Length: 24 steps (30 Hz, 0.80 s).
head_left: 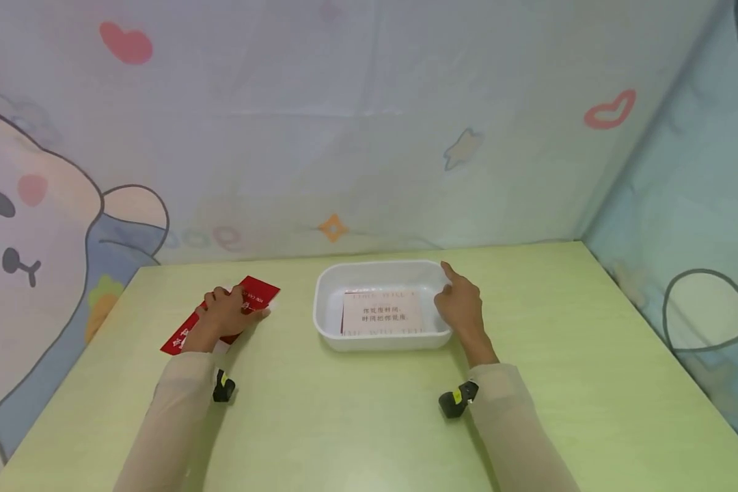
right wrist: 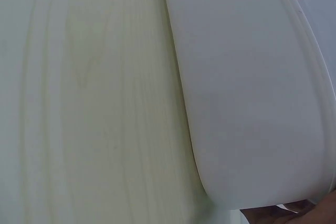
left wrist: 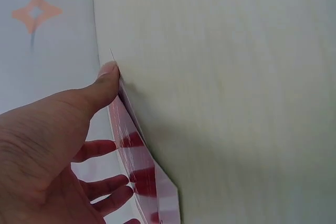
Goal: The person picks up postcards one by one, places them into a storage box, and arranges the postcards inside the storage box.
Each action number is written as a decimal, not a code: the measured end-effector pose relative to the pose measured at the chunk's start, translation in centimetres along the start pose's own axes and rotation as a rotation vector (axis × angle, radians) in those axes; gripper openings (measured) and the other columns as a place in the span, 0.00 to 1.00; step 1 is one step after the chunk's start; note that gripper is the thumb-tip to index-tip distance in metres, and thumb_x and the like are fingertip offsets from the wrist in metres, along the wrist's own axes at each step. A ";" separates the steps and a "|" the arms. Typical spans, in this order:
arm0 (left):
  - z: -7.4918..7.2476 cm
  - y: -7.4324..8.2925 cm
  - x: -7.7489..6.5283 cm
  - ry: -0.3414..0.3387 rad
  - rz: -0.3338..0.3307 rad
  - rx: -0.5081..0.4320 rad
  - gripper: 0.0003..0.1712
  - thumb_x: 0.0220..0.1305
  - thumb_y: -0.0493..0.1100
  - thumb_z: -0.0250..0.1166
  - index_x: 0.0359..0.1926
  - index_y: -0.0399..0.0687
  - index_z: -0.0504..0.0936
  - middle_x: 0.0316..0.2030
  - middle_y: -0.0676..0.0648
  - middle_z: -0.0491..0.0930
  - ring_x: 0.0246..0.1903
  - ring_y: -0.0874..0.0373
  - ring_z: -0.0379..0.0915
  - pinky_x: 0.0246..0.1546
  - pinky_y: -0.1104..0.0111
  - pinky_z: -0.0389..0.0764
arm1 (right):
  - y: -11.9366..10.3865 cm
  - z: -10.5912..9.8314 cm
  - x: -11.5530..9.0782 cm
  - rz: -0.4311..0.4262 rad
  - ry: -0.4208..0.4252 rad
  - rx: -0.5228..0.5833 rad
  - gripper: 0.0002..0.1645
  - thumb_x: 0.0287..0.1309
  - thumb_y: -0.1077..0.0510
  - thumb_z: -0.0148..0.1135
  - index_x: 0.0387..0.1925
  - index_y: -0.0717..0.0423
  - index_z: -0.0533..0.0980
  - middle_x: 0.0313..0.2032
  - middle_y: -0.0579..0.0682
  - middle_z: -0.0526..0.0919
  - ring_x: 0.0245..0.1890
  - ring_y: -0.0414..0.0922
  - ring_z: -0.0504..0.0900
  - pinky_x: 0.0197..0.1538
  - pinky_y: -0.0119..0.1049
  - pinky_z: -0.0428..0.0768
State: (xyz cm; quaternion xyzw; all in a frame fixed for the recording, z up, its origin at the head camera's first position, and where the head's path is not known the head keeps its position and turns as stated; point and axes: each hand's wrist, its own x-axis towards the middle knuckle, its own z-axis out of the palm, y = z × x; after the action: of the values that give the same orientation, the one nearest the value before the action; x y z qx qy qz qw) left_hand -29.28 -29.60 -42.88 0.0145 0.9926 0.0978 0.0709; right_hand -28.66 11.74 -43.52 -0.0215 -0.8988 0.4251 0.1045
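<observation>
Over a red card (head_left: 261,290) with white print, at the left of the table, lies my left hand (head_left: 227,314). In the left wrist view, the thumb of the left hand (left wrist: 47,129) presses at the edge of the red-and-white card (left wrist: 142,171), and the fingers bend along its other side. My right hand (head_left: 461,304) grips the right end of a white plastic tray (head_left: 381,343), its index finger along the far corner. Inside the tray lies a pale printed card (head_left: 384,314) with a red edge. The right wrist view shows the tray's side (right wrist: 252,93); most of that hand is out of frame.
The light wooden table (head_left: 344,424) meets a printed cloth backdrop (head_left: 369,137) at its far edge. Another cloth wall (head_left: 701,225) stands along the right side. Black wrist cameras (head_left: 458,400) are on both sleeves.
</observation>
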 end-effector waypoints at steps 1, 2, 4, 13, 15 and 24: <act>0.0 -0.1 0.0 0.001 0.000 0.004 0.48 0.59 0.64 0.57 0.61 0.26 0.56 0.52 0.20 0.59 0.52 0.26 0.51 0.47 0.32 0.61 | 0.0 0.0 0.0 -0.001 -0.003 -0.002 0.33 0.59 0.69 0.40 0.67 0.57 0.61 0.22 0.59 0.71 0.08 0.36 0.52 0.10 0.28 0.58; 0.0 -0.2 0.0 0.001 -0.001 0.003 0.48 0.59 0.64 0.57 0.61 0.26 0.56 0.51 0.20 0.59 0.52 0.26 0.51 0.47 0.32 0.62 | 0.1 0.1 -0.1 -0.004 -0.002 -0.007 0.33 0.59 0.69 0.40 0.67 0.58 0.61 0.25 0.60 0.74 0.08 0.36 0.52 0.10 0.28 0.58; 0.1 -0.3 0.1 0.005 -0.004 0.003 0.49 0.58 0.65 0.59 0.59 0.25 0.57 0.51 0.20 0.60 0.51 0.27 0.52 0.47 0.33 0.62 | 0.1 0.1 0.0 -0.001 -0.006 -0.015 0.32 0.59 0.69 0.40 0.67 0.58 0.61 0.33 0.64 0.78 0.08 0.36 0.52 0.10 0.28 0.59; -0.3 -0.6 0.6 0.011 -0.002 0.008 0.50 0.55 0.66 0.60 0.57 0.24 0.59 0.49 0.21 0.60 0.50 0.27 0.52 0.48 0.33 0.61 | -0.2 0.0 0.3 0.007 -0.003 -0.022 0.32 0.59 0.68 0.40 0.67 0.57 0.60 0.49 0.69 0.76 0.09 0.37 0.54 0.11 0.29 0.60; -0.3 -0.7 0.7 0.009 0.007 0.004 0.50 0.56 0.65 0.60 0.58 0.24 0.59 0.48 0.21 0.61 0.50 0.28 0.52 0.47 0.33 0.62 | -0.2 0.0 0.2 0.009 -0.008 -0.020 0.33 0.59 0.69 0.40 0.67 0.57 0.60 0.48 0.70 0.76 0.09 0.37 0.54 0.11 0.29 0.60; -0.5 -0.4 0.6 0.007 0.003 -0.026 0.50 0.54 0.63 0.63 0.58 0.23 0.58 0.46 0.22 0.62 0.49 0.27 0.54 0.47 0.36 0.65 | -0.2 -0.1 0.0 -0.003 -0.001 -0.017 0.33 0.58 0.69 0.41 0.67 0.58 0.60 0.29 0.64 0.75 0.08 0.37 0.53 0.10 0.28 0.60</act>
State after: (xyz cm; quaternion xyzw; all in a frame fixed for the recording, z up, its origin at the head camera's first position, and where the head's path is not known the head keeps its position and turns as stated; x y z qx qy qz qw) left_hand -29.96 -30.02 -42.53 0.0147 0.9914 0.1107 0.0676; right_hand -28.59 11.69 -43.25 -0.0207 -0.9024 0.4175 0.1044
